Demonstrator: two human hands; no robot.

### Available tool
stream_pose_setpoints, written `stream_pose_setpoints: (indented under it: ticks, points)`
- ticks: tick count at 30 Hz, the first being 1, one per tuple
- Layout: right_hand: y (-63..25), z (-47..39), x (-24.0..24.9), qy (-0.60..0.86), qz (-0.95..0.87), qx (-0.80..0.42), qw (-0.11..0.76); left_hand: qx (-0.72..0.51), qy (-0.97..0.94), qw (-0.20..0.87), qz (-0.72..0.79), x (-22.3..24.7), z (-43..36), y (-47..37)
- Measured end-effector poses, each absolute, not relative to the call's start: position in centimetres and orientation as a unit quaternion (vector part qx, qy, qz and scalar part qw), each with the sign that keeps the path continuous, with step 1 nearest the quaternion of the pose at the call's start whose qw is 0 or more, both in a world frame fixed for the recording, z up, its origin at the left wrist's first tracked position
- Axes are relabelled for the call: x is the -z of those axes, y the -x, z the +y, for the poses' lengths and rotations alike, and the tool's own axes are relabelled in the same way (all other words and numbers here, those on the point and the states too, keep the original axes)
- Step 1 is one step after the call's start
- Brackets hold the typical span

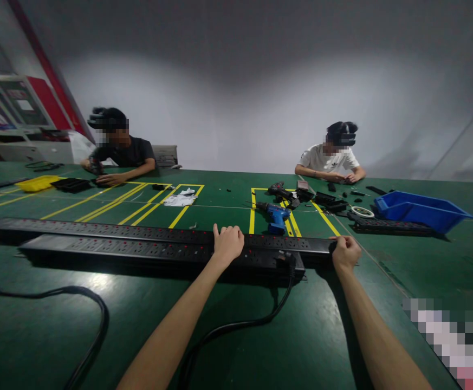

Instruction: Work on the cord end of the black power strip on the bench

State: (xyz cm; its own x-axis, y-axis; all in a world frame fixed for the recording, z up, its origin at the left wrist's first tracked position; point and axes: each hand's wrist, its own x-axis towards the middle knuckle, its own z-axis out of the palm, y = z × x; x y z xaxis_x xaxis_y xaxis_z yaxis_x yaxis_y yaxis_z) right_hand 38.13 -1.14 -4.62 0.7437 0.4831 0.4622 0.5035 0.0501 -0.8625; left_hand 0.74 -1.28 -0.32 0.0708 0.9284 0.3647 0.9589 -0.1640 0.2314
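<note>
Long power strip point(118, 232) lies across the green table point(37, 336), black and thin. With 12 o'clock straight ahead of the person, its left end is at 10 and its right end is at 1. A shorter power strip point(138, 250) lies just beside it, on the near side, with a plug point(287, 260) at its right end.

The left hand point(228, 244) is curled on top of the long one at 12 o'clock, thumb poking up. Its fingertips are hidden, so I cannot tell if it grips. The right hand point(347, 252) looks to pinch the right end at 1 o'clock.

The step in hand seems to be holding the long strip by its middle and its end. I think any next move calls for both hands working together, because the strip sticks out far to the left.

Room is tight on the far side: a blue drill point(274, 211) sits just past 12, very near the strip's edge. A blue bin point(439, 216) is well apart, between 1 and 2. On the near side there is more bare table, but the plug's cord point(252, 323) curls across it and could snag.
</note>
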Motion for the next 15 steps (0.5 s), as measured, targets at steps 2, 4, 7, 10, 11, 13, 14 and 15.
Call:
stream_pose_setpoints:
  ticks: [2,4,7,10,11,13,14,15]
  points:
    - [-38.1,-1.3,4.5,0.693,-0.361,0.000,0.624,0.235,0.738,0.027,-0.632,0.2,-1.3,-0.7]
    - [-38.1,-1.4,4.5,0.693,-0.365,-0.008,0.622,0.252,0.742,0.015,-0.621,0.1,-1.2,-0.7]
    - [-38.3,-1.4,4.5,0.693,-0.373,-0.004,0.617,0.272,0.741,-0.023,-0.613,-0.4,-0.9,-0.5]
    - [-38.6,-1.3,4.5,0.688,-0.388,-0.021,0.613,0.302,0.735,-0.064,-0.603,-1.7,-0.6,-0.3]
    - [-38.7,-1.2,4.5,0.682,-0.390,-0.038,0.618,0.311,0.740,-0.078,-0.592,-2.3,-0.6,-0.3]
    - [-38.9,-1.1,4.6,0.665,-0.389,-0.074,0.634,0.326,0.762,-0.103,-0.550,-3.5,-1.0,-0.6]
    - [-39.0,-1.0,4.7,0.657,-0.386,-0.088,0.642,0.325,0.780,-0.113,-0.522,-4.0,-1.5,-0.9]
    - [-39.1,-1.0,4.8,0.652,-0.383,-0.096,0.647,0.318,0.802,-0.121,-0.491,-4.5,-2.1,-1.3]
